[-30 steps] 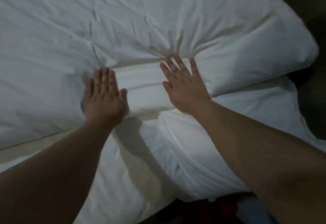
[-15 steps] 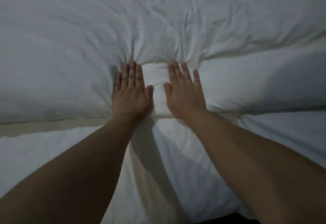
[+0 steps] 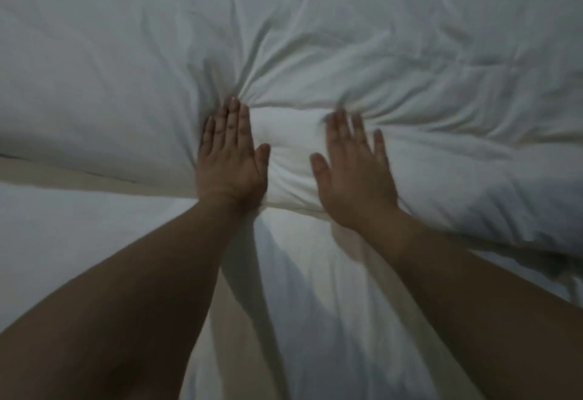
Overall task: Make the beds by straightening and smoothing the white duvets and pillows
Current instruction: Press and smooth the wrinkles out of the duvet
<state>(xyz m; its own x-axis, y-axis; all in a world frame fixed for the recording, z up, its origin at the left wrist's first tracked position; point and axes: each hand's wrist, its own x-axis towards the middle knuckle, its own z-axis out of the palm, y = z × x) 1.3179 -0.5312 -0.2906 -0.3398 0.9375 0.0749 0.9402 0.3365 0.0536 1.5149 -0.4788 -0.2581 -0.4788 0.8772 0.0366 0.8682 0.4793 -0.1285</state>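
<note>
Dim, cool light and a cream bed sheet (image 3: 63, 174) bare in a narrow band at left.

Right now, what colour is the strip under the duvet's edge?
Beige strip, against the white duvet; head view.

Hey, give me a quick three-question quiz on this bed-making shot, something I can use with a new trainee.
1. True or false: the left hand presses flat on the white duvet.
2. The right hand is: A) a fist B) flat, fingers spread C) out of view.
3. Fill in: a puff of duvet bulges ___ the two hands.
Key: 1 true; 2 B; 3 between.
</note>
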